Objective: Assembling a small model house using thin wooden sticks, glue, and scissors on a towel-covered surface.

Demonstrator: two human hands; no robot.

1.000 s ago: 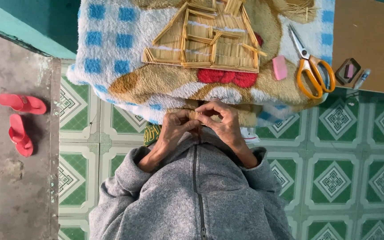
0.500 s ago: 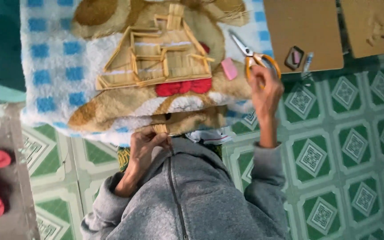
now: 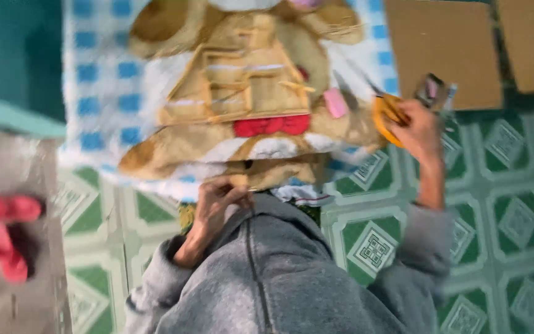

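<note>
Where green tiles (image 3: 502, 204) spread | blanket (image 3: 106, 105) | cardboard (image 3: 443, 49) | concrete (image 3: 7, 167)

Floor (image 3: 514, 222): glossy tiles, green and white, repeating diamond-and-square pattern, covering the right and lower parts of the view. Left side: a strip of bare grey concrete (image 3: 13, 167), rough and mottled, lying just beside the tiles. A pair of red sandals (image 3: 4, 238) lies on the concrete. Upper left: a teal painted surface (image 3: 7, 55) with a paler teal edge running diagonally above the concrete. Light even and soft, no hard shadows. View motion-blurred throughout.
</note>
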